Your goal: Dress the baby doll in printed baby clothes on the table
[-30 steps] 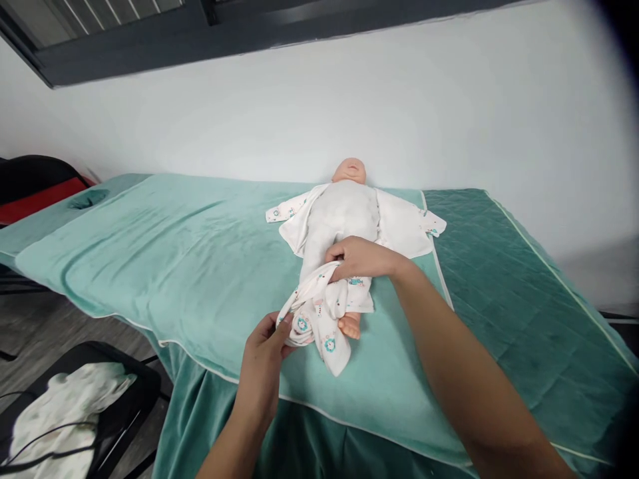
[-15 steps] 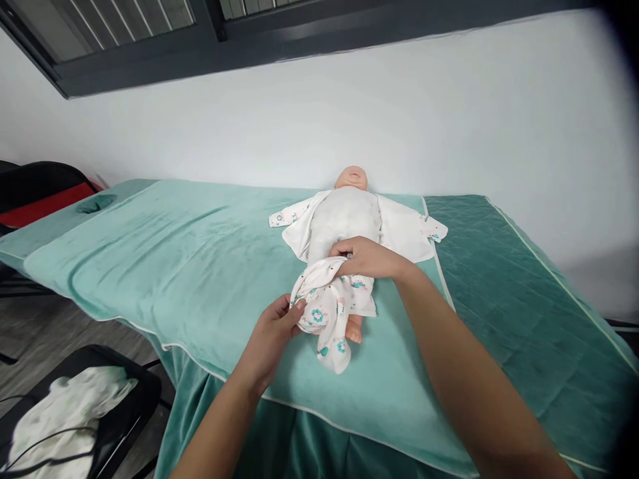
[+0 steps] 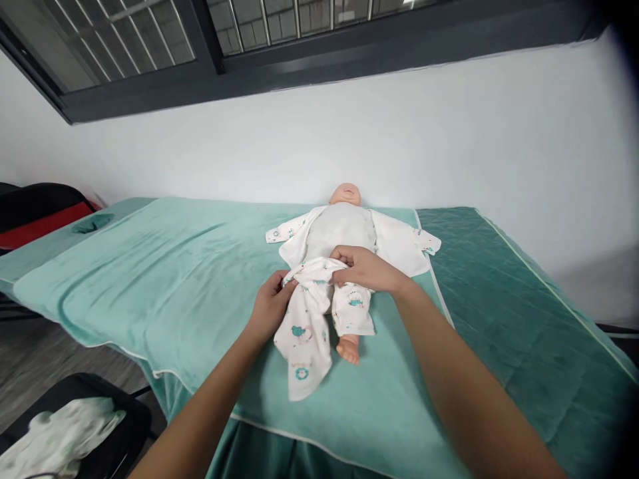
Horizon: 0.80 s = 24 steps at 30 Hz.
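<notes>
Head view. Patterned trousers [image 3: 304,332] lie over the legs of the doll [image 3: 340,229], which is on its back on the pale green sheet [image 3: 174,266]. My left hand [image 3: 272,305] pinches the waistband at one side; my right hand [image 3: 367,268] is closed on it at the other, thumb against the cloth. One bare foot [image 3: 348,349] shows below the cuff nearer my right; the other trouser leg hangs slack, no foot visible at its cuff. The jacket [image 3: 402,247] lies spread open.

Judgement: step in hand is getting the second leg into the trousers. Next move calls for holding the waistband wide and guiding that foot through.
</notes>
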Each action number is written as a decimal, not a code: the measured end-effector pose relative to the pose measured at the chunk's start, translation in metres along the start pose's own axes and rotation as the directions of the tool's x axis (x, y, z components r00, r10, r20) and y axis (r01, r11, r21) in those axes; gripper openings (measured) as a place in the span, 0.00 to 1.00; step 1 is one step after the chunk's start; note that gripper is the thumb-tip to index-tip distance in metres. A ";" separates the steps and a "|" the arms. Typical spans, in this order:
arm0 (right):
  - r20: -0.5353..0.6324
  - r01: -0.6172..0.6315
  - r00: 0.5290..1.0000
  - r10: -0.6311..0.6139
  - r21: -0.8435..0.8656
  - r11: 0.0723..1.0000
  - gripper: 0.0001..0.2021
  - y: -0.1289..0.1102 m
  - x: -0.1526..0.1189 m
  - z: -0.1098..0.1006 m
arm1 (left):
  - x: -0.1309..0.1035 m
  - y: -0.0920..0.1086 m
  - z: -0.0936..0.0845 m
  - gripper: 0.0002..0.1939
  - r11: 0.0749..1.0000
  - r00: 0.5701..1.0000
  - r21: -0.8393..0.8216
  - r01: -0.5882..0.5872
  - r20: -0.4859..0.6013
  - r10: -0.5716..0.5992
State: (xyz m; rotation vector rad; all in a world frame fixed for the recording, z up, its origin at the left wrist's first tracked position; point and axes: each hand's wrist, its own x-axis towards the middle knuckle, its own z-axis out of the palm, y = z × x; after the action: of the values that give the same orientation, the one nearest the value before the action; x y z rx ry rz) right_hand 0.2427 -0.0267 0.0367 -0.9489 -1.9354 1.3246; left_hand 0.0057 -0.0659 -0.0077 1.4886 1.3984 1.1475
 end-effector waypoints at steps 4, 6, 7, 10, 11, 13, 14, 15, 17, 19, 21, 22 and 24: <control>0.001 0.007 1.000 -0.007 -0.113 0.994 0.10 -0.001 0.002 0.002 | 0.014 0.005 0.014 0.15 0.974 0.990 0.199 -0.109 -0.061 0.124; 0.017 0.016 1.000 -0.014 -0.126 0.992 0.15 -0.003 0.001 0.003 | 0.024 0.008 0.020 0.14 0.958 0.984 0.240 -0.154 -0.055 0.172; 0.025 0.014 1.000 -0.011 -0.126 0.992 0.18 -0.005 0.001 0.003 | 0.029 0.009 0.021 0.13 0.952 0.980 0.251 -0.174 -0.047 0.191; 0.026 -0.004 1.000 0.008 -0.144 0.990 0.26 -0.007 0.001 0.004 | 0.043 0.009 0.024 0.12 0.936 0.972 0.274 -0.219 -0.026 0.236; 0.012 -0.003 1.000 0.005 -0.164 0.986 0.26 -0.006 0.001 0.005 | 0.046 0.008 0.025 0.12 0.932 0.969 0.282 -0.227 -0.032 0.246; -0.032 0.012 0.999 -0.019 -0.199 0.980 0.21 -0.004 0.002 0.005 | 0.048 0.004 0.025 0.12 0.928 0.966 0.294 -0.228 -0.049 0.253; -0.056 0.016 0.998 -0.028 -0.201 0.980 0.17 -0.003 0.003 0.005 | 0.047 0.001 0.026 0.12 0.927 0.965 0.298 -0.226 -0.060 0.255; -0.081 0.013 0.996 -0.029 -0.190 0.982 0.14 -0.001 0.004 0.006 | 0.045 -0.001 0.026 0.13 0.926 0.964 0.303 -0.224 -0.071 0.257; -0.132 -0.010 0.991 -0.010 -0.154 0.988 0.11 0.001 0.006 0.006 | 0.041 -0.004 0.026 0.13 0.922 0.961 0.315 -0.224 -0.089 0.263; -0.191 -0.029 0.982 0.004 -0.129 0.991 0.09 0.003 0.009 0.008 | 0.039 -0.005 0.026 0.13 0.919 0.960 0.324 -0.223 -0.093 0.266; -0.278 -0.041 0.961 0.003 -0.130 0.991 0.09 0.005 0.011 0.011 | 0.039 -0.006 0.025 0.13 0.924 0.962 0.317 -0.212 -0.097 0.254; -0.332 -0.050 0.943 0.002 -0.136 0.990 0.09 0.006 0.013 0.013 | 0.040 -0.007 0.025 0.13 0.929 0.963 0.308 -0.205 -0.108 0.248; -0.432 -0.068 0.902 -0.002 -0.147 0.987 0.09 0.008 0.016 0.017 | 0.042 -0.008 0.025 0.13 0.940 0.960 0.282 -0.191 -0.144 0.238</control>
State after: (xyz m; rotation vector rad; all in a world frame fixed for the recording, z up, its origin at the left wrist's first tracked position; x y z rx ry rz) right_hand 0.2222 -0.0203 0.0251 -1.2406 -1.6974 0.8871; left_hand 0.0268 -0.0223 -0.0186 1.8026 1.5899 1.2915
